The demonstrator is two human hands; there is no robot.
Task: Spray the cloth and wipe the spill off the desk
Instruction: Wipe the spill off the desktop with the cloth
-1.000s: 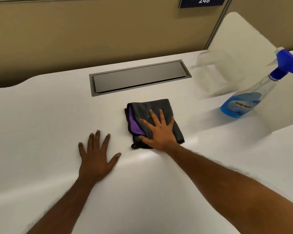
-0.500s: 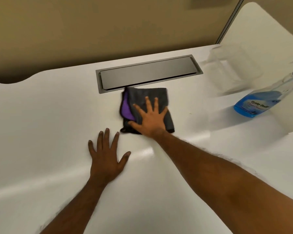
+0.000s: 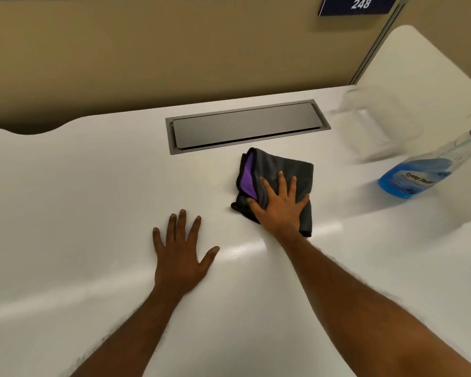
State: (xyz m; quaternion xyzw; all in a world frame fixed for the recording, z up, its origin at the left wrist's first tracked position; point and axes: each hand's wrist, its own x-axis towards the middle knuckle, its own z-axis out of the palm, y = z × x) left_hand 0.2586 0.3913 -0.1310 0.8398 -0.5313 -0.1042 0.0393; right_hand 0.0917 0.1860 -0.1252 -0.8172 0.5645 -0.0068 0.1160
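A folded grey cloth (image 3: 280, 167) with a purple inner side lies on the white desk (image 3: 79, 200), just in front of the grey cable hatch. My right hand (image 3: 280, 208) presses flat on the cloth's near half, fingers spread. My left hand (image 3: 181, 257) rests flat on the bare desk to the left of the cloth, fingers apart, holding nothing. A clear spray bottle (image 3: 419, 175) with blue liquid stands at the right, its head cut off by the frame edge. No spill is visible on the surface.
A grey metal cable hatch (image 3: 245, 126) is set into the desk behind the cloth. A clear plastic container (image 3: 375, 123) stands at the back right. A beige partition wall (image 3: 147, 55) with a sign reading 248 runs along the desk's far edge.
My right hand slid the cloth away toward the hatch, then back and to the right. My left hand stayed planted on the desk.
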